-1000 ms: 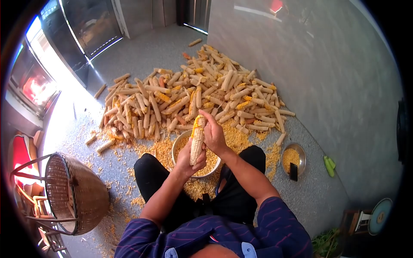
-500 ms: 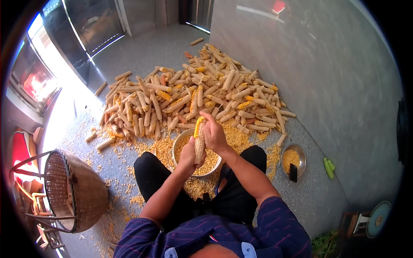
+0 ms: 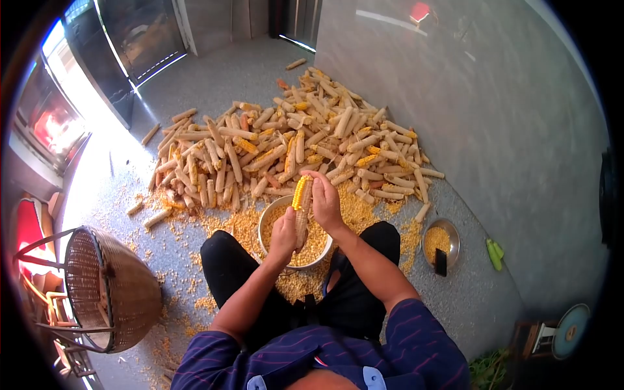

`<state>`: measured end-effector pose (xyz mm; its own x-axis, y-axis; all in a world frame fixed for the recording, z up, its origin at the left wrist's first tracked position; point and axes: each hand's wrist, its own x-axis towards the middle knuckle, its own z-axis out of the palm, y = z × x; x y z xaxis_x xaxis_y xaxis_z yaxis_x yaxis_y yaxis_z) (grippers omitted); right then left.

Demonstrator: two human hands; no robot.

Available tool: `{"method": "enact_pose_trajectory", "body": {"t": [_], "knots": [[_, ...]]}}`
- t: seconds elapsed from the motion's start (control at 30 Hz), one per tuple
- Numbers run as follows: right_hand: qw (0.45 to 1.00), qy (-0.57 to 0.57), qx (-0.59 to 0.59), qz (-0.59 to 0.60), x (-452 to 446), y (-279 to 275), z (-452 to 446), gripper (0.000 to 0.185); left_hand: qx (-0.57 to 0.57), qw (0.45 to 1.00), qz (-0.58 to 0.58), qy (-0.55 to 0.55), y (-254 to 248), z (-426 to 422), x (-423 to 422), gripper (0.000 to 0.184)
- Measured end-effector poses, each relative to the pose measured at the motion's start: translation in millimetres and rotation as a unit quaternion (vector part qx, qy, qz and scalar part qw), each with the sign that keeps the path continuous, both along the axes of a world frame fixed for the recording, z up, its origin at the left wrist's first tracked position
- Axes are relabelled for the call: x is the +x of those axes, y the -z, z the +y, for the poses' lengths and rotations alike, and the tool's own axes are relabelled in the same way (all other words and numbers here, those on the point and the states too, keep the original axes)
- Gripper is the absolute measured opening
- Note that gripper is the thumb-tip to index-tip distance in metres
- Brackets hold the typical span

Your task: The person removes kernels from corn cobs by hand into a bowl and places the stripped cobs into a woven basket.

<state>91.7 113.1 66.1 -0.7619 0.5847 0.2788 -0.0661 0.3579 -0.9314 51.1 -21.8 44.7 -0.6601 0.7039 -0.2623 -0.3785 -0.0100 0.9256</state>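
A corn cob (image 3: pixel 301 211), partly bare with yellow kernels on its upper left side, is held between both hands. My left hand (image 3: pixel 283 235) is wrapped round its lower part. Higher up, on its right side, my right hand (image 3: pixel 325 203) grips the cob near the top. Beneath the hands, between the knees, stands a round bowl (image 3: pixel 262 239) with yellow kernels in it. Loose kernels (image 3: pixel 244 227) lie on the floor around the bowl.
A large pile of cobs (image 3: pixel 286 140) lies beyond the bowl. At the left stands a wicker basket (image 3: pixel 133 289). On the right are a metal bowl (image 3: pixel 455 242) with kernels, a dark phone-like object (image 3: pixel 441 262), green vegetables (image 3: pixel 494 254) and a scale (image 3: pixel 571 331).
The cob has turned in the hands, so more of its yellow kernels now show. My left hand has shifted up slightly along it, and both hands still hold it.
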Motion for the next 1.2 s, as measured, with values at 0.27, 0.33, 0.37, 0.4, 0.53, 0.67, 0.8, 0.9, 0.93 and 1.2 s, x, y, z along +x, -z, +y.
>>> {"method": "enact_pose_trajectory", "body": {"t": [0.27,0.33,0.37,0.4,0.53,0.67,0.8,0.9,0.93,1.2], "knots": [[0.973,-0.073,-0.215,0.048,-2.2,-1.1,-4.2,0.038,-0.081,0.866,0.48,-0.116,20.5,11.1,8.8,0.038],[0.971,-0.078,-0.223,0.033,-3.6,7.7,-0.8,0.038,-0.062,0.885,0.449,-0.109,22.5,8.2,5.0,0.037],[0.992,-0.026,-0.117,0.044,-7.0,20.6,3.8,0.038,-0.03,0.97,0.236,-0.045,22.2,3.9,-0.9,0.037],[0.998,0.028,-0.009,0.054,-9.4,24.1,5.0,0.038,0.005,1.0,0.01,0.022,21.6,1.5,-4.8,0.038],[0.978,-0.035,-0.19,0.08,-8.4,15.9,-5.5,0.036,-0.006,1.0,0.025,0.017,22.0,4.5,-2.8,0.041],[0.935,-0.072,-0.335,0.091,-7.2,-2.6,-14.8,0.026,-0.084,0.902,0.415,-0.084,11.9,7.5,7.0,0.04],[0.868,-0.169,-0.459,0.086,-4.5,2.3,4.6,0.023,-0.016,0.984,0.174,0.044,20.5,0.6,-5.6,0.04],[0.803,-0.254,-0.53,0.102,-0.2,-4.5,7.7,0.025,0.076,0.975,-0.16,0.13,-11.1,-3.7,2.5,0.042],[0.773,-0.305,-0.541,0.132,1.7,-5.1,7.7,0.026,0.127,0.946,-0.241,0.178,-14.7,-6.4,2.5,0.043],[0.87,-0.188,-0.454,0.033,-1.4,6.0,3.4,0.015,-0.11,0.93,0.331,0.119,14.7,-0.8,-2.3,0.021]]}}
